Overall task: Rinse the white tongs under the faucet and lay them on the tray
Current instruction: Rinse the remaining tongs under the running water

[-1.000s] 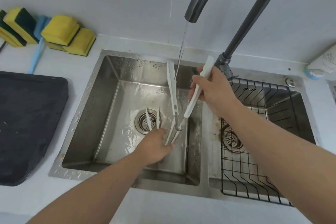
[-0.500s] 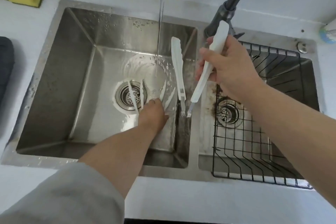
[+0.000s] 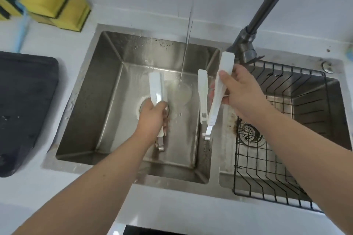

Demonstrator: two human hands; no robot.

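Note:
My right hand grips one pair of white tongs by its right arm, arms spread, hinge pointing down over the divider between the two basins. My left hand is closed around a second pair of white tongs, lifted over the drain of the left basin, its tips pointing up and its metal hinge below my fist. A thin stream of water falls from the dark faucet between the two pairs and touches neither. The dark tray lies on the counter at the left.
A black wire rack sits in the right basin above its drain. Yellow sponges and a blue brush handle lie at the back left of the white counter. A small bottle edge shows at the far right.
My left hand has picked a second pair of tongs up off the basin floor. My right hand's tongs have shifted right, out of the water stream.

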